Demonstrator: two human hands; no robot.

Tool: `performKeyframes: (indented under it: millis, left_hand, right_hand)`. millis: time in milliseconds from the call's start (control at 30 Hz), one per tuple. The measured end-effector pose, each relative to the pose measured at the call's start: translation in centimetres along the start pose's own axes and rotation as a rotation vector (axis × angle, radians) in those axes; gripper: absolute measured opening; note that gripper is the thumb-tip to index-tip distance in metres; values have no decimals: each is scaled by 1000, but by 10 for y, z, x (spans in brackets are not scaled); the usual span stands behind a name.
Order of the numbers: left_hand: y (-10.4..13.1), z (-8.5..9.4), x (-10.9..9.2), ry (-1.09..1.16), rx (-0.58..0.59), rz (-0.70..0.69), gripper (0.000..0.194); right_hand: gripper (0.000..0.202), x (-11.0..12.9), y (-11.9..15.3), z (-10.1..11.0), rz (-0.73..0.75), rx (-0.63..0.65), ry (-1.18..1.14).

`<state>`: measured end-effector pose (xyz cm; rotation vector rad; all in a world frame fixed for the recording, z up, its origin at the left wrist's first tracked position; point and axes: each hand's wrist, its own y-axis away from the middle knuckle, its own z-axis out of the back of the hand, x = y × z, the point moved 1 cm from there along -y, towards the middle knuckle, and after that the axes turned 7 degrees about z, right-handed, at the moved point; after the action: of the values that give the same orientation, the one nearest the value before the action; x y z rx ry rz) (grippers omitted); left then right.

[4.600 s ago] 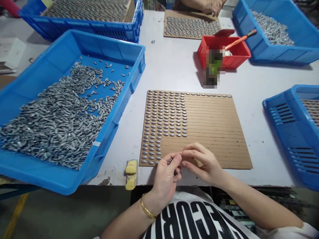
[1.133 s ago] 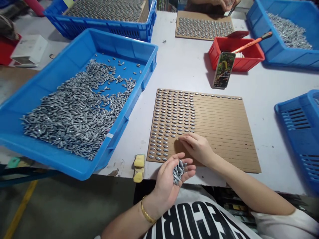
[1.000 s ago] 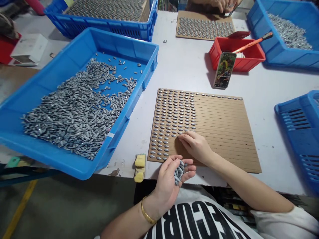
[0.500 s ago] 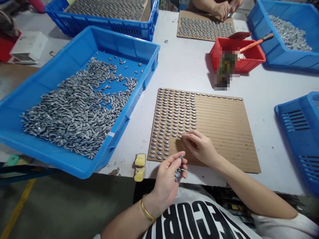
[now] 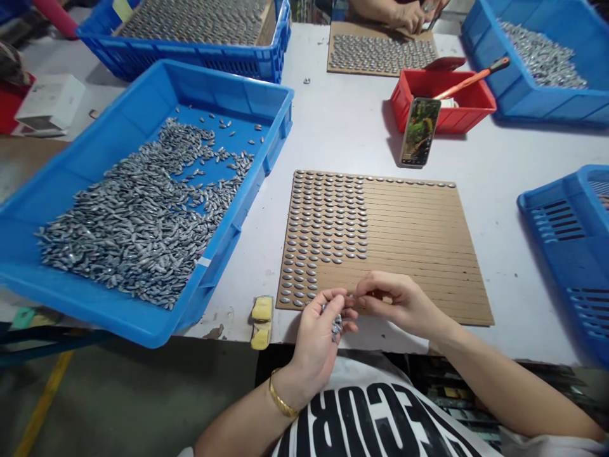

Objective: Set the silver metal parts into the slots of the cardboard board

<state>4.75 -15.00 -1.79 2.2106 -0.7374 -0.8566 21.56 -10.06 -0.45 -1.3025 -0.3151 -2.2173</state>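
A cardboard sheet (image 5: 419, 254) with grooves lies before me, its left part covered by rows of small grey oval pieces (image 5: 328, 212), with one row running along the top edge. Below its front edge, my left hand (image 5: 318, 336) is curled around several loose grey pieces (image 5: 337, 327). My right hand (image 5: 404, 304) is over the lower part of the sheet, thumb and forefinger pinched together at the left fingertips; a small piece seems to be between them, hard to make out. To the left, a blue tray (image 5: 228, 82) holds a heap of similar pieces.
A phone (image 5: 419, 132) leans on a red box (image 5: 466, 117) behind the sheet. Blue crates stand at back left (image 5: 190, 63), back right (image 5: 537, 105) and right (image 5: 561, 254). Yellow blocks (image 5: 261, 322) sit at the front edge. Another person's hands (image 5: 413, 16) work across the table.
My right hand has left the row of pieces and come down beside my left fingertips. One more piece lies at the lower row's right end. The whole view has shifted slightly.
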Motion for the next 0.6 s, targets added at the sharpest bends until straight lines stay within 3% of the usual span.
performKeyframes:
  millis: [133, 300, 600]
  left_hand:
    - [2, -4, -2, 90, 26, 27, 31]
    - [3, -5, 1, 48, 42, 81, 26]
    - [2, -2, 1, 28, 43, 80, 25]
  right_hand:
    - [19, -26, -4, -6, 122, -269, 405]
    - [24, -47, -13, -21, 199, -245, 682]
    - [27, -49, -17, -20, 208, -109, 863]
